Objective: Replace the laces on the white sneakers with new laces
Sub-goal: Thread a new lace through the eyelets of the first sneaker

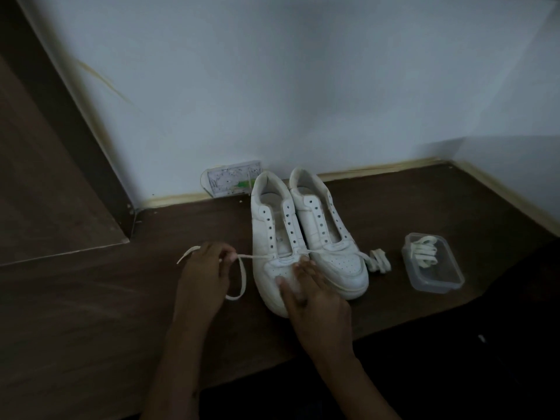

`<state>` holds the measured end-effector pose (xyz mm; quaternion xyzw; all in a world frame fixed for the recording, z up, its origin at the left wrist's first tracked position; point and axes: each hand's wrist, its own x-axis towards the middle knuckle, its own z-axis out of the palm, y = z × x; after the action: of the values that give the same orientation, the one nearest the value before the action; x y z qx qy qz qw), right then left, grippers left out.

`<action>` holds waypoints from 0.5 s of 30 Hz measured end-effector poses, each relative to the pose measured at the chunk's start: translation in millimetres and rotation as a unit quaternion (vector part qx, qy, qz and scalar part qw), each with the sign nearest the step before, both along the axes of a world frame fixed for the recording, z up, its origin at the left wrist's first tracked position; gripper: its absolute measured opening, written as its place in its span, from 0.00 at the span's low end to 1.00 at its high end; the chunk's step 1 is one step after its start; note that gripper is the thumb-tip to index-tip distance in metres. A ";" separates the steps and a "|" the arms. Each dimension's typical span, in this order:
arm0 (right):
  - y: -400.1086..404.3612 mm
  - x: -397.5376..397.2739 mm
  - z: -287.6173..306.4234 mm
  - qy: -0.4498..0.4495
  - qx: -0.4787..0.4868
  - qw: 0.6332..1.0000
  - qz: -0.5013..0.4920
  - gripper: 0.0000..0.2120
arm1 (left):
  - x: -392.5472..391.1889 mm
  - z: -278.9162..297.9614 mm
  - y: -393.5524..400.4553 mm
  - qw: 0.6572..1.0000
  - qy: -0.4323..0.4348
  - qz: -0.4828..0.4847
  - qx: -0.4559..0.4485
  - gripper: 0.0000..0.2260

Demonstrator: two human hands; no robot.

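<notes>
Left hand (pixel 203 269) pinches the lace (pixel 254 256), drawing it through the bottom eyelets; right hand (pixel 315 301), fingers flat, pins the left sneaker (pixel 274 237) steady on the surface (pixel 91 313)

Dim, bluish light; soft shadows fall across the wall (pixel 333 71), wide-angle bending curves the edges, and detail is slightly soft.

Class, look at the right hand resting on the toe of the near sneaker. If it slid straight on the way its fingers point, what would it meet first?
Probably the cream lace running across the lowest eyelets of the left white sneaker, just beyond the right hand; its fingertips already look close to it.
</notes>
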<state>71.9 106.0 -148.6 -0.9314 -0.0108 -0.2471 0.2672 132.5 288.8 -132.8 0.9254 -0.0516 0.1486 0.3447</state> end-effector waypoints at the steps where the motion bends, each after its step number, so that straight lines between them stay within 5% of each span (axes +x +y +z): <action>1: -3.5 2.0 5.7 0.003 0.014 1.000 0.010 0.20 | -0.9 0.5 -3.0 0.999 -0.007 -0.031 -0.009 0.07; 4: -12.6 12.6 14.7 -0.026 0.046 0.999 0.003 0.11 | -2.1 7.1 -20.2 0.994 -0.026 -0.100 -0.042 0.09; 8: -16.6 27.6 8.0 -0.018 0.032 0.999 0.004 0.16 | -1.6 1.4 -37.0 0.992 -0.085 -0.093 -0.027 0.04; 15: -18.6 32.0 6.7 -0.010 0.001 1.000 0.006 0.14 | -1.9 6.1 -32.3 0.991 -0.039 -0.079 -0.097 0.03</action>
<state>103.9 87.4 -141.9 -0.9286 -0.0192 -0.2546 0.2694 130.5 256.5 -126.7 0.8740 -0.1228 0.1610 0.4417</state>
